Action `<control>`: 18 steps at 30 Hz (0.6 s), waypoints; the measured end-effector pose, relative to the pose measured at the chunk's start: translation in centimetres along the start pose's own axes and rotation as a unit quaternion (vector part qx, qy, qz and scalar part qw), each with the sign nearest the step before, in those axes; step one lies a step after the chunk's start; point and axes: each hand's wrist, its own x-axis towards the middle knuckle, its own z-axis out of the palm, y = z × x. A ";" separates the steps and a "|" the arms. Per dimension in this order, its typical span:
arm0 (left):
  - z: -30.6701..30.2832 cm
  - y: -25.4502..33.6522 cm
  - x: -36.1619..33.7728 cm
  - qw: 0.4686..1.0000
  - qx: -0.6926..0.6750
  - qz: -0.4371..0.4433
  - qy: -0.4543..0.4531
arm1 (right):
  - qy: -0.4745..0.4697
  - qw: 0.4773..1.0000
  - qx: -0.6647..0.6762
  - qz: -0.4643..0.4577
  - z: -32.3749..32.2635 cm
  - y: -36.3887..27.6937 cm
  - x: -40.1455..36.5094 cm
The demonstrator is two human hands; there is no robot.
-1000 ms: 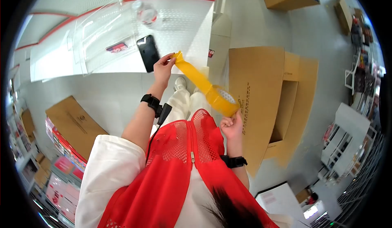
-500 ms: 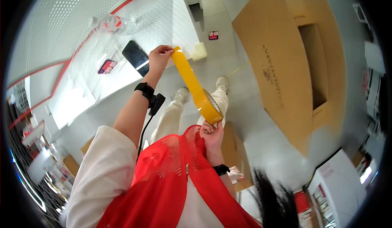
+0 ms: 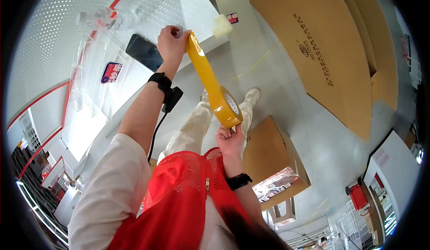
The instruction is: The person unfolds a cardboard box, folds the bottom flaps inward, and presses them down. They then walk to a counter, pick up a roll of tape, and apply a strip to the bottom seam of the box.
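A roll of yellow packing tape (image 3: 222, 106) is stretched between my two hands, with a long strip pulled off it. My left hand (image 3: 172, 45) is closed, its thumb and fingers pinching the strip's free end above the white table's edge. Lower down, my right hand (image 3: 230, 139) grips the bottom of the roll, fingers curled. A black phone (image 3: 144, 52) lies on the table just left of my left hand. Both wrists wear black bands, and a cabled device sits on the left one.
A large cardboard box (image 3: 329, 48) stands on the floor to the right. Another open box (image 3: 268, 156) with shiny contents is beside my legs. On the white table (image 3: 156, 8) are a plastic bottle (image 3: 107, 19) and a clear plastic holder with a red-blue sticker (image 3: 111, 72).
The view has shifted, so the large box now appears higher and further right, and the open box shows more. Both hands still hold the stretched tape, slightly higher in view.
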 end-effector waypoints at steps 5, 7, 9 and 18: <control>-0.9 -0.3 -2.0 0.990 -0.077 0.105 0.057 | -0.026 0.999 0.010 0.017 -1.2 -0.2 1.4; -2.1 -0.8 -7.2 0.988 -0.151 0.018 -0.017 | -0.007 1.000 0.005 0.012 -0.9 0.0 1.5; -1.6 -2.8 -14.0 0.947 -0.225 -0.147 -0.177 | -0.001 1.000 0.002 0.004 -0.5 0.1 1.6; -0.3 0.7 -22.2 0.663 -0.530 -0.362 -0.385 | -0.048 0.902 -0.416 -0.105 -2.2 -2.6 5.2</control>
